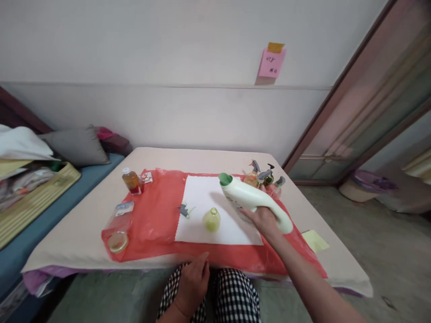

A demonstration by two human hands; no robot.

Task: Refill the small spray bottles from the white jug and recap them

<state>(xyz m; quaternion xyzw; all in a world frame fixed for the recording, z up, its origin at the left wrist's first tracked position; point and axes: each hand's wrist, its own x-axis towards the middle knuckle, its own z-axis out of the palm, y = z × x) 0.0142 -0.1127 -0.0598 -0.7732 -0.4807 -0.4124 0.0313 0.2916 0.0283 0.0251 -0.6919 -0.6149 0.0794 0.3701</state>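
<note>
Nothing here is readable to you: the pink sticky note (272, 63) on the wall, far beyond your fingers, bears handwriting too small; the bottle labels blur too.

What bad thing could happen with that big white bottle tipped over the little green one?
1. The right hand holds the big white bottle tilted, its green spout toward the small green bottle. That opening looks narrow, so liquid might miss and wet the white cloth.
2. The left hand rests on the lap, so nothing steadies the small bottle; a bump could topple it.
</note>
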